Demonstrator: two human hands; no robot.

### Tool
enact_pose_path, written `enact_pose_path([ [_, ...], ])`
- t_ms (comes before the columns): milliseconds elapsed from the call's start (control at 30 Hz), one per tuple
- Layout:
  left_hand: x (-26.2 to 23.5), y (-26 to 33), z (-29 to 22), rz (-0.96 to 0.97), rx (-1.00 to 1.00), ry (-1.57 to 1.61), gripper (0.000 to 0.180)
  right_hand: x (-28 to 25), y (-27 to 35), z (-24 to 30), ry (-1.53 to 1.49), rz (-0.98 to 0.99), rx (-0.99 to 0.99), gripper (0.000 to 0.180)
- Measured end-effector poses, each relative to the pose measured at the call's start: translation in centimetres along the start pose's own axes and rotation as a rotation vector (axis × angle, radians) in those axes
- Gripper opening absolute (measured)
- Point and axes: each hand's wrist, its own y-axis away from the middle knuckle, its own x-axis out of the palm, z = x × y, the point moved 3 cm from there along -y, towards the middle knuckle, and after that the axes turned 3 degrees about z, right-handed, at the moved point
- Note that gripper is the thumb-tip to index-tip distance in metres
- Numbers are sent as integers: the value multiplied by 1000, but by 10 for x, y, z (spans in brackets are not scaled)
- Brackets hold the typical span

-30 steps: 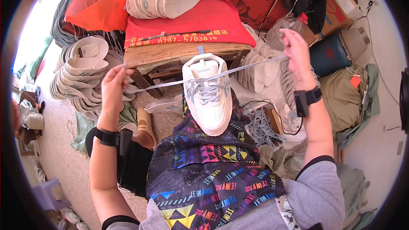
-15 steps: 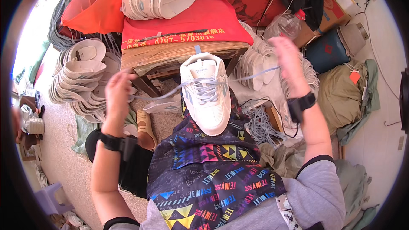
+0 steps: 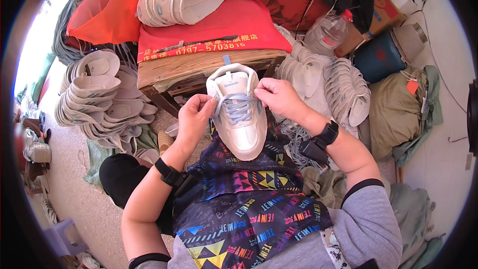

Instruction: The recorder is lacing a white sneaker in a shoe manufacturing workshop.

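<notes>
A white sneaker upper (image 3: 245,137) rests toe toward me on my dark patterned apron (image 3: 244,199), against the front of a wooden stool. A grey-blue shoelace (image 3: 238,110) crosses its tongue in several rows. My left hand (image 3: 195,119) is closed in a pinch on the lace at the left side of the opening, where a small loop of it bows out. On the opposite edge, by the top eyelets, my right hand (image 3: 280,98) pinches the other part of the lace, mostly hidden by the fingertips.
The wooden stool (image 3: 164,72) carries a red cloth (image 3: 249,20) and nested shoe uppers (image 3: 181,0). More uppers are stacked at the left (image 3: 94,99) and right (image 3: 348,89). Loose laces (image 3: 298,142) lie right of my lap. A plastic bottle (image 3: 326,35) stands behind.
Both hands have come inward from wide apart to the sides of the shoe's opening. The lace, stretched out to both sides before, now lies close over the tongue.
</notes>
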Motion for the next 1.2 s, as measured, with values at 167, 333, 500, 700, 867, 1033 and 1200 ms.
enact_pose_path([
  [167, -2, 1, 1, 24, -54, -2, 14, -2, -1, 26, 348, -77, -128, 17],
  [333, -1, -4, -3, 44, -35, -97, 14, 11, -3, 49, 813, -54, -361, 9],
  [500, 0, -12, -21, 34, 10, -377, 14, 4, -7, 56, 1053, 144, -446, 9],
  [700, 7, -18, -62, 113, 256, -973, 8, -11, -18, 67, 1132, 132, -671, 16],
  [867, -1, -24, -93, 284, 830, -1081, 30, -23, -30, 67, 854, 138, -864, 23],
  [1033, -16, -44, -76, 589, 474, -919, 26, -27, -40, 56, 711, 420, -587, 19],
  [1200, -11, -42, -57, 571, 431, -740, 15, -14, -41, 37, 555, 233, -424, 15],
])
